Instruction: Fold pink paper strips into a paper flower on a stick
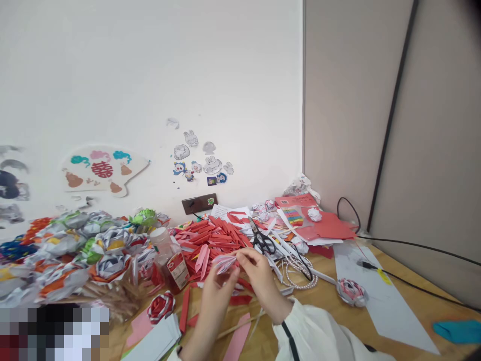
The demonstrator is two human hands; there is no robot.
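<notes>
Between both hands is a small folded piece of pale pink and white paper [224,263], its thin layers fanned out. My left hand [217,292] pinches it from below, thumb upright against its edge. From the right, my right hand [258,273] grips its tip between thumb and bent fingers. Just behind lies a heap of folded red paper strips [214,233], with some pink folded pieces [203,258] on its front side. Black-handled scissors [265,244] rest at the heap's right. Below my hands is a flat pink paper strip [239,337].
Paper flowers [67,243] crowd the left, beside a clear jar [175,271] with a red label. A red paper rose [161,307] sits in front. Rightward are a pearl strand [313,281], a pink-white paper flower [352,292], a white sheet [391,316] and black cables [421,286].
</notes>
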